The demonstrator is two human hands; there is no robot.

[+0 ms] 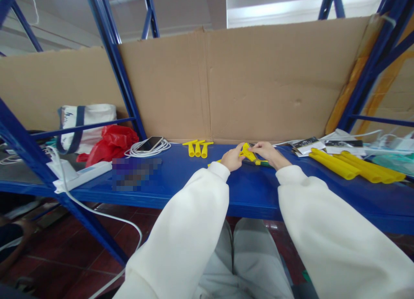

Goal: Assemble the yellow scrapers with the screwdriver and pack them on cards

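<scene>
Positioned above the blue shelf [184, 180], a yellow part [247, 151] is held between the two hands, toward the rear of the surface and in front of the cardboard panel [168, 87]. The part is gripped in the bent fingers of the left hand [231, 158]. The fingertips of the right hand [268, 151] are bent against the opposite end of the same part; whether a closed pinch is formed there cannot be told, since the fingers are small in the view and partly overlapped. Both forearms are covered by white sleeves [187, 221] and are extended forward over the front edge of the shelf. Just below the hands, a small yellow piece [258, 162] is seen, its exact contact with the held part being unclear. To the left of the hands, three yellow T-shaped fittings [197, 149] are set out in a row, well apart from the fingers. Farther left, a phone [150, 143] is rested on a coiled white cable [163, 147], beside which a red bag [111, 140] is placed in front of a white tote bag [97, 113]. Nearer the front edge, a white power strip [86, 176] is located. On the right, several yellow tubes [334, 163] are laid side by side, with flat packets [344, 148] placed behind them.
</scene>
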